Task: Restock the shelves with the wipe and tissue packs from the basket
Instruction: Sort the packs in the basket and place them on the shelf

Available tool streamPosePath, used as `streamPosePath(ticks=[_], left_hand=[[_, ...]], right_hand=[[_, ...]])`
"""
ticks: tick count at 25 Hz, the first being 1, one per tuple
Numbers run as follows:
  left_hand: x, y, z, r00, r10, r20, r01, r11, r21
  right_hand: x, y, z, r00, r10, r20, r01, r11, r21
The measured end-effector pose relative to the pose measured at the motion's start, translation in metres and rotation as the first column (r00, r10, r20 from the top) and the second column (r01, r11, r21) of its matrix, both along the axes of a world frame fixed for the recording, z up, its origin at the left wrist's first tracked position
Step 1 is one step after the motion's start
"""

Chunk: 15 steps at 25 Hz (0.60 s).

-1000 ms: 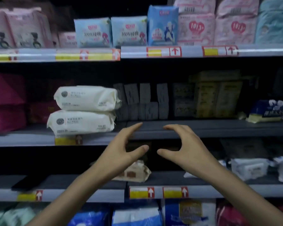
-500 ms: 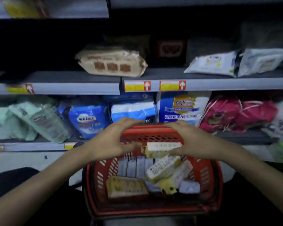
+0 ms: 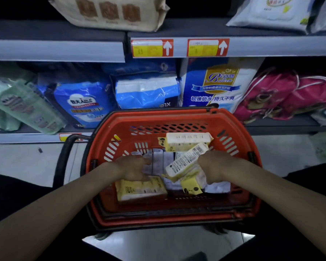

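Observation:
A red basket (image 3: 177,116) sits low in front of me, holding several wipe and tissue packs. A white-and-yellow pack (image 3: 184,161) lies tilted across the middle, and another pale yellow pack (image 3: 186,140) lies behind it. A flat yellow pack (image 3: 139,189) rests at the near left and grey-white packs (image 3: 158,162) lie underneath. My left hand (image 3: 134,169) is inside the basket, fingers spread over the grey-white packs and the flat yellow pack. My right hand (image 3: 215,166) is down beside the tilted pack's right end, touching it, with its fingertips hidden.
A grey shelf (image 3: 55,51) with yellow-red price tags (image 3: 151,48) runs above, carrying a beige pack (image 3: 109,12) and white wipe packs (image 3: 267,14). Below it stand blue packs (image 3: 83,102), a green pack (image 3: 26,108) and pink bags (image 3: 282,97). The black basket handle (image 3: 64,157) sticks out left.
My view has dropped from the middle shelves to the basket. Both hands came down from shelf height, passed over the basket's rim and now reach in among the packs.

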<state>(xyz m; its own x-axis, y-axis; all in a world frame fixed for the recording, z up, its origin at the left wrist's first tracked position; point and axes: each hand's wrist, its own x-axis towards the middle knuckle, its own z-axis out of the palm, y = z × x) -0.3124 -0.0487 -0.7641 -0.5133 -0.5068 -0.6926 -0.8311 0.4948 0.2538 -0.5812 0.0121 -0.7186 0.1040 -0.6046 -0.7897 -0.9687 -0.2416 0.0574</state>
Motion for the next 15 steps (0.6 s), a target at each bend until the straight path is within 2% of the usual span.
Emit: streamPosePath(ticks=[4,7,9,13,15], left_hand=[[-0.009,-0.006,-0.009,1.0,-0.009,-0.024,0.01,1.0,0.022],[-0.014,-0.007,-0.006,0.998,0.014,-0.061,-0.012,1.0,0.027],[-0.018,-0.005,-0.003,0.995,0.034,-0.095,-0.03,0.999,0.046],[-0.022,-0.001,0.002,0.991,0.049,-0.121,-0.043,0.998,0.049],[-0.023,0.001,0.004,0.99,0.059,-0.132,-0.052,0.997,0.052]], right_hand=[[-0.022,0.012,-0.022,0.989,-0.013,-0.149,0.033,0.99,0.135],[-0.03,0.029,-0.044,0.99,-0.047,-0.135,0.066,0.988,0.138],[-0.031,0.037,-0.059,0.99,-0.063,-0.122,0.074,0.993,0.087],[-0.028,0.049,-0.074,0.995,-0.025,-0.1,0.012,0.992,-0.123],[-0.028,0.048,-0.072,0.995,-0.007,-0.104,-0.01,0.986,-0.165]])
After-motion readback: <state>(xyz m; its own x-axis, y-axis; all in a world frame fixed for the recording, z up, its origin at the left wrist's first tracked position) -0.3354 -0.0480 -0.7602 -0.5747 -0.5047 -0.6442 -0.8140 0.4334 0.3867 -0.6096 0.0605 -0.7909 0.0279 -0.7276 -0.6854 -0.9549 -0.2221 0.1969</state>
